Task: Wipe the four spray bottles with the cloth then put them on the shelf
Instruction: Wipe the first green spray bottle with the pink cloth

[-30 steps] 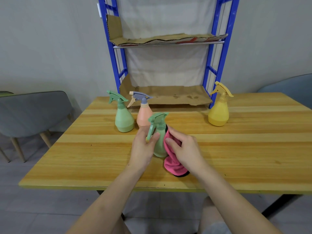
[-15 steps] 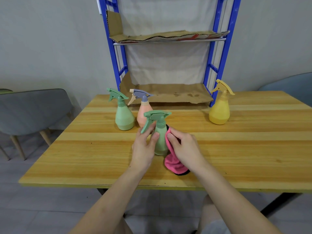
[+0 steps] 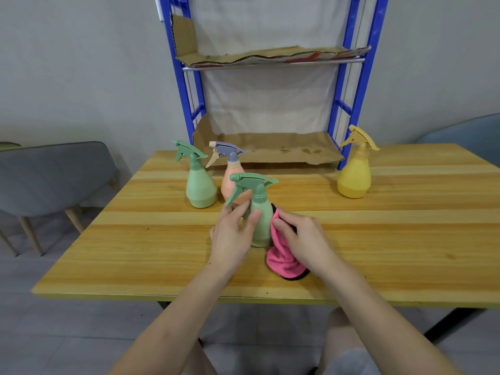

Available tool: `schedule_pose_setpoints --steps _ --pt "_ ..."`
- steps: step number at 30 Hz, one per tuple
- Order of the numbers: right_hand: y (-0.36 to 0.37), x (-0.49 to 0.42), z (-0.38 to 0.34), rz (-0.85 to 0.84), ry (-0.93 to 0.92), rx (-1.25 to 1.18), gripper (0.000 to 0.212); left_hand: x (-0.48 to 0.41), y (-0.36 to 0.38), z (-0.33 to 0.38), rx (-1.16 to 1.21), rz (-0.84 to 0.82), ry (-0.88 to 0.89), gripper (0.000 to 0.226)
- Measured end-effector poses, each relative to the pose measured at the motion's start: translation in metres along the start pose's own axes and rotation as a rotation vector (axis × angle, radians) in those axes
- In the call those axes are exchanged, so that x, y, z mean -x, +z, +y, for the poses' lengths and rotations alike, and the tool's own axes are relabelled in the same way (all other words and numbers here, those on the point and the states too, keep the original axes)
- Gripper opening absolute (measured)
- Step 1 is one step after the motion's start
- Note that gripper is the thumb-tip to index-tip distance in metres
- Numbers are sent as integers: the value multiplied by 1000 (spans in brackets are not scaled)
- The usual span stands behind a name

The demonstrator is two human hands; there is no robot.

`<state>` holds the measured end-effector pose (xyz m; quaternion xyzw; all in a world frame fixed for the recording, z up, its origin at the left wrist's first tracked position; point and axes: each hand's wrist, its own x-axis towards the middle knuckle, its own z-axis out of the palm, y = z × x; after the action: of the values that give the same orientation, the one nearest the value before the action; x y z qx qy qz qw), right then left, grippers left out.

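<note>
Table point(image 3: 405, 239): wooden. The shelf point(image 3: 270, 151) stands at its far edge, with blue posts and two levels lined with cardboard. All four bottles stand upright on the table.

Green bottle point(image 3: 261, 226): in front of the shelf's middle and the farthest of the four from it, with the nozzle pointing left.

Left hand point(image 3: 232, 236): holds the green bottle. The thumb lies on the front of the body and the fingers curve round its left side below the trigger.

Right hand point(image 3: 305, 239): the fingers are closed on the pink cloth point(image 3: 282, 257) and press it against the right side of the green bottle. The cloth's lower end, edged in black, reaches the table.

Second green bottle point(image 3: 200, 188): in front of the shelf's left post.

Peach bottle point(image 3: 230, 185): grey spray head, just in front of the shelf's left front corner and partly hidden by the green bottle's head. It stands close to the second green bottle; whether they touch cannot be told.

Yellow bottle point(image 3: 354, 177): just beside the shelf's right post, on its outer side.

Grey chair point(image 3: 54, 177): left of the shelf, off the table. Blue chair point(image 3: 465, 136): right of the shelf, beyond the table's far corner.
</note>
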<state>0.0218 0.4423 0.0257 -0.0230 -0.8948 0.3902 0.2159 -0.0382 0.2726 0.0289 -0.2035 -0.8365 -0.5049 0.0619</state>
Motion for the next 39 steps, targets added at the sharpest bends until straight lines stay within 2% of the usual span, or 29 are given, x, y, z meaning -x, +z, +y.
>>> schedule_pose_setpoints --steps 4,7,12,19,22,25,29,36,39 --pt "3 -10 -11 41 -68 -2 39 -2 1 -2 -50 16 30 48" --pt "1 0 1 -5 -55 40 42 -3 -1 -4 -53 -9 47 41" --pt "-2 9 14 -52 -37 91 42 -6 -3 -6 37 -4 84 43" --pt "2 -12 -15 71 -136 112 47 -11 -7 -8 9 -22 84 34" --pt "2 -5 -5 -1 -132 128 56 -11 -10 -8 -2 -29 95 39" --pt "0 5 10 -43 -80 128 61 -10 -10 -7 7 -25 95 31" --pt "-2 9 13 -71 -78 163 65 -9 -9 -5 13 -22 83 31" --pt "9 1 -4 63 -117 135 66 -9 -13 -1 -16 -23 82 31" --pt "12 10 7 59 -112 129 68 -8 -13 -1 -18 -26 73 32"
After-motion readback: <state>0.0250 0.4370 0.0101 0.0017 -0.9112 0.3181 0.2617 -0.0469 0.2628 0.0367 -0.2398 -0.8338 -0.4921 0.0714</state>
